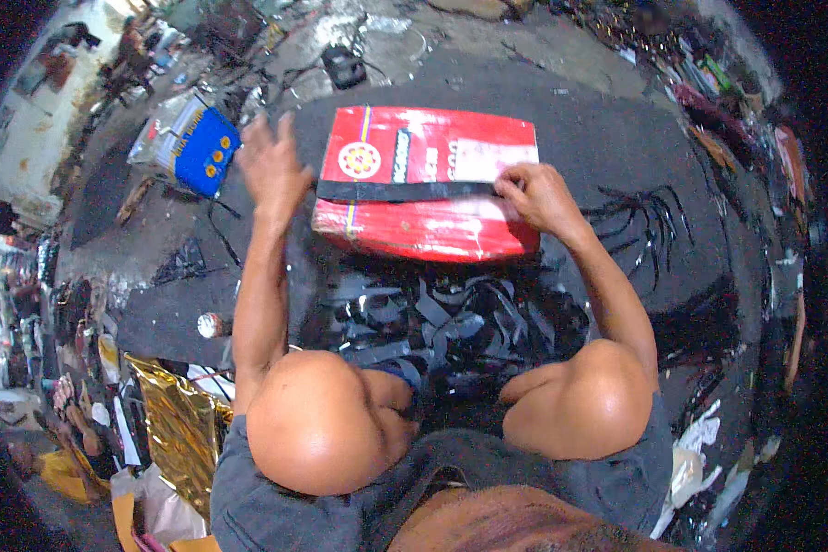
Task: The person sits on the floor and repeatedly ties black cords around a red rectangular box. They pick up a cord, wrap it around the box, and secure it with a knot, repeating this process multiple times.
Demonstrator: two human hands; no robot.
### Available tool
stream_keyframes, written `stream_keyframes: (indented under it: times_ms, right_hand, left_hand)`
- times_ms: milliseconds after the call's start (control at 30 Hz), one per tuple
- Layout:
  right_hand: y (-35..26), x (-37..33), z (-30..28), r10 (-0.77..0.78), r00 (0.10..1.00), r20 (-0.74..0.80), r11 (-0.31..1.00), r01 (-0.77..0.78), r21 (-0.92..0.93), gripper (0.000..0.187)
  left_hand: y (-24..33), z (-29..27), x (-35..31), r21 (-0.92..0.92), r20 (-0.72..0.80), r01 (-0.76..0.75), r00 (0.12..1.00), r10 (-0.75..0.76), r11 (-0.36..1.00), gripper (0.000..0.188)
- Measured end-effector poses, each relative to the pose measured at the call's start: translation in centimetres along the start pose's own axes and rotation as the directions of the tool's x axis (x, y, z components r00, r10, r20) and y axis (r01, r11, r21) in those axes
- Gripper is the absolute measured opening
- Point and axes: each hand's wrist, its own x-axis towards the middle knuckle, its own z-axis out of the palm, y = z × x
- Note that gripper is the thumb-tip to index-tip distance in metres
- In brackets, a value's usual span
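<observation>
In front of me lies a red, glossy box-like package (405,235) with a round yellow-and-white emblem and a pale patch on its upper right. A flat black strip (405,191) runs straight across its top from left to right. My right hand (545,195) pinches the strip's right end between thumb and fingers, over the package's right side. Beside the left edge of the package, my left hand (274,170) is raised near the strip's other end, fingers spread and slightly blurred, with nothing seen in it.
Cut black strips (460,317) lie heaped between my knees and the package. Thin black strands (653,216) spread out on the right. A blue-and-white packet (202,152) stands at left, a small can-like item (212,325) below it. Gold foil (170,423) lies by my left knee.
</observation>
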Motion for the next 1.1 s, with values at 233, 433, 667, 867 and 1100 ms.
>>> stream_keyframes:
  times_ms: [233, 433, 667, 867, 1100]
  right_hand:
    - [0.1, 0.6, 1.5, -0.025, 0.990, -0.141, 0.992, 0.042, 0.118, 0.021]
    - [0.7, -1.2, 0.8, 0.061, 0.983, -0.172, 0.994, -0.045, 0.095, 0.021]
    - [1.4, -2.6, 0.8, -0.162, 0.955, -0.247, 0.987, 0.153, -0.056, 0.017]
    - [1.9, -2.4, 0.7, -0.272, 0.939, -0.211, 0.956, 0.239, -0.169, 0.017]
    - [2.7, -2.6, 0.7, -0.202, 0.949, -0.242, 0.977, 0.212, 0.014, 0.020]
  left_hand:
    - [19.0, 2.7, -2.3, -0.935, -0.058, -0.172, 0.937, 0.343, 0.310, 0.040]
    - [21.8, 2.8, -4.0, -0.951, 0.178, 0.098, 0.948, 0.263, 0.293, 0.020]
    - [21.9, 3.2, -4.7, -0.956, 0.018, -0.060, 0.965, 0.261, 0.287, 0.014]
    - [21.8, 3.8, -4.7, -0.920, -0.092, -0.200, 0.946, 0.312, 0.336, 0.015]
    - [20.8, 3.3, -3.6, -0.973, 0.136, 0.052, 0.918, 0.373, 0.226, 0.017]
